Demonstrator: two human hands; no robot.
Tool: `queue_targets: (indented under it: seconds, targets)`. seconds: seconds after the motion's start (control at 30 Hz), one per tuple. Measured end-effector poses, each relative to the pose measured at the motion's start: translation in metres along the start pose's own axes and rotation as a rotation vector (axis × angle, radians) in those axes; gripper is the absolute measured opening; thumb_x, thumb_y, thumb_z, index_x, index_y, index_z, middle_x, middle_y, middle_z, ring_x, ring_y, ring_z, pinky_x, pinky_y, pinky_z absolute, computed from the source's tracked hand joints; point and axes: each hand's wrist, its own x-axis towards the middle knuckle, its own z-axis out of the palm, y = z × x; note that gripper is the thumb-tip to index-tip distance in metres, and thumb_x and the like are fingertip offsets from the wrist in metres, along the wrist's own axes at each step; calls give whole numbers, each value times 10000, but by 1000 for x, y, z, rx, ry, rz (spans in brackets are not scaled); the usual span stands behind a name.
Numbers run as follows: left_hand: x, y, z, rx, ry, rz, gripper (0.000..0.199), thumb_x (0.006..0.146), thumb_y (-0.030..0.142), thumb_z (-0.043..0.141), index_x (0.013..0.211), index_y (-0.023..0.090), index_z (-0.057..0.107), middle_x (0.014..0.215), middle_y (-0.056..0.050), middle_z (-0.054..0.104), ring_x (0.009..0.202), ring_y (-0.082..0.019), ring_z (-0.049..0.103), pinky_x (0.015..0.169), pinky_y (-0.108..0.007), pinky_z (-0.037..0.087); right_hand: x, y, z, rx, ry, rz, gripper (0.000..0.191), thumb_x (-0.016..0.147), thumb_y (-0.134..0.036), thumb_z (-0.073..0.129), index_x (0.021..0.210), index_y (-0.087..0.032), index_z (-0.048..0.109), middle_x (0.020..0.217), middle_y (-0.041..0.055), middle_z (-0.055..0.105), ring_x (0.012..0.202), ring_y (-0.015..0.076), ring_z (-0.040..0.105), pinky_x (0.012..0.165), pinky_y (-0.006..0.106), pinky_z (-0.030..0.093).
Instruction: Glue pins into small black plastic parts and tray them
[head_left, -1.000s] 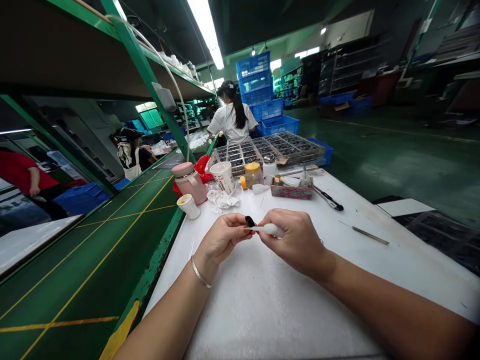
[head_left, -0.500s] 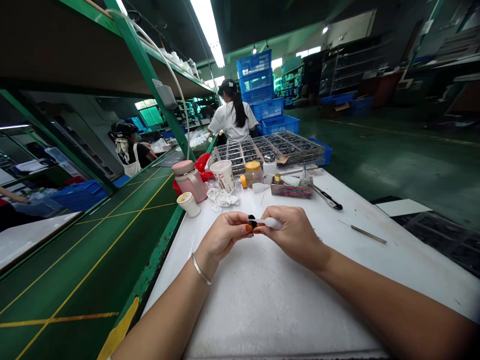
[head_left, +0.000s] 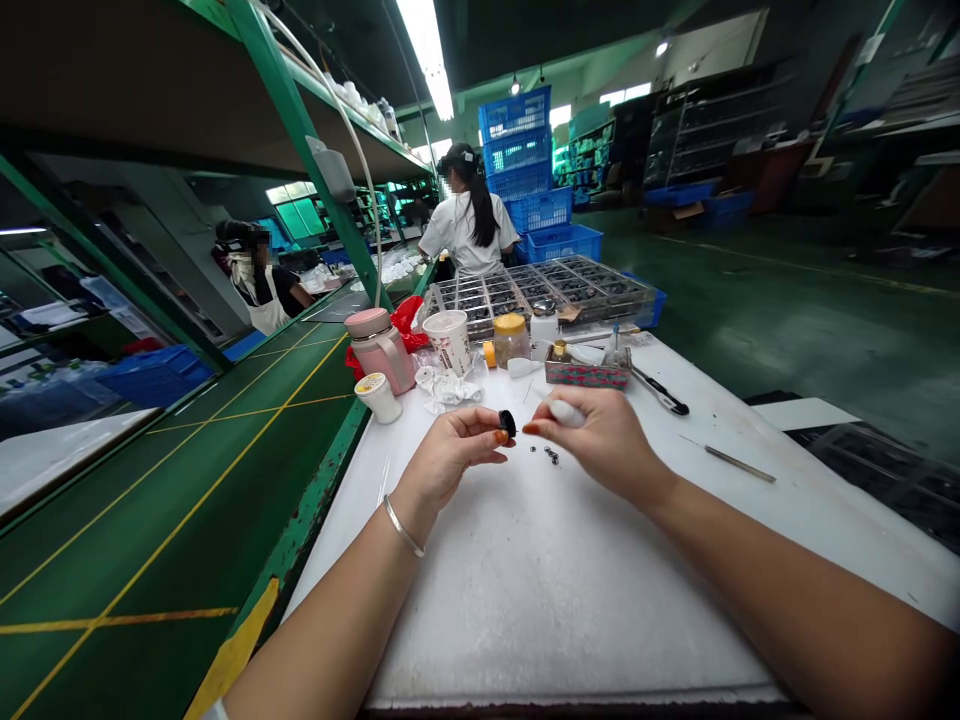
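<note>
Green belt (head_left: 217, 540) is bordering the white tabletop (head_left: 480, 610) on the left; left hand (head_left: 454, 440) is pinching the black part (head_left: 507, 425), well in from the edges; small rings (head_left: 551, 455) are lying near both hands; right hand (head_left: 596, 430) is gripping the white bulb-shaped tool (head_left: 567, 413), fingers closed; I'm seeing room before the thin metal tool (head_left: 740, 463).

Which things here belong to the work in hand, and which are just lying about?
Likely in use: black part in left hand; white object in right hand; small dark pieces nearby.
Apparently lying about: pink flask, paper cup, crumpled tissue, red bag.
</note>
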Motion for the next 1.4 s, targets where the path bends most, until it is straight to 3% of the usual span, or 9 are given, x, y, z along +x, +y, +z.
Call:
queue_targets:
  seconds: [0.1, 0.17, 0.33, 0.43, 0.6, 0.73, 0.83, 1.0, 1.4]
  targets:
    - [0, 2, -1, -27, 6, 0, 324, 727, 331, 777, 924, 153, 591, 1014, -104, 689, 950, -228, 664, 700, -241, 521, 10, 2, -19, -28, 136, 34, 299, 767, -423, 703, 664, -150, 636, 584, -10, 558, 567, 113, 469, 529, 239, 351]
    - [0, 2, -1, -27, 9, -11, 331, 735, 335, 772, 941, 160, 580, 1008, -102, 695, 941, -226, 670, 690, -234, 519, 16, 3, -36, -50, 139, 81, 319, 762, -446, 705, 675, -146, 640, 597, 6, 577, 557, 116, 494, 505, 239, 366]
    - [1, 2, 0, 41, 19, -11, 300, 719, 323, 774, 933, 158, 643, 906, -60, 683, 891, -185, 652, 695, -225, 526, 24, 7, -75, -140, -173, 304, 266, 774, -398, 692, 732, -145, 624, 693, 58, 650, 593, 155, 631, 431, 213, 441]
    - [0, 3, 3, 93, 14, -2, 279, 722, 328, 763, 925, 163, 666, 889, -57, 674, 887, -180, 638, 702, -231, 530, 24, 10, -83, -186, -214, 355, 214, 829, -362, 630, 831, -151, 591, 735, 64, 650, 585, 150, 653, 377, 181, 419]
    - [-2, 2, 8, 221, -20, 33, 232, 742, 313, 730, 914, 162, 691, 896, -59, 681, 850, -162, 614, 688, -217, 506, 17, 2, -77, -18, -232, 247, 381, 929, -453, 464, 1186, -180, 530, 912, 73, 626, 690, 149, 649, 409, 199, 469]
    - [-2, 0, 7, 373, 6, 90, 180, 758, 295, 706, 879, 161, 709, 848, -48, 681, 783, -145, 592, 683, -218, 478, 11, -15, -71, 72, -367, 131, 387, 905, -489, 504, 1073, -166, 636, 969, 97, 658, 793, 180, 660, 493, 214, 505]
    - [-1, -2, 6, 423, 22, 126, 158, 761, 289, 697, 856, 163, 713, 847, -47, 691, 796, -159, 609, 700, -230, 475, 8, -23, -63, 63, -240, 163, 347, 847, -456, 612, 1054, -178, 618, 926, 82, 689, 723, 176, 667, 446, 203, 450]
    - [-2, 1, 7, 471, 40, 131, 129, 755, 259, 695, 831, 156, 712, 860, -45, 703, 814, -166, 621, 723, -236, 465, 6, -21, -44, -63, 23, 106, 338, 663, -443, 797, 742, -155, 638, 671, 23, 638, 596, 139, 574, 477, 215, 392]
    - [-2, 3, 8, 477, 48, 103, 126, 736, 241, 708, 827, 154, 707, 841, -24, 699, 795, -146, 611, 699, -230, 456, 2, -13, -31, -2, 123, 0, 363, 745, -513, 725, 777, -153, 690, 738, 38, 637, 629, 143, 520, 519, 254, 359]
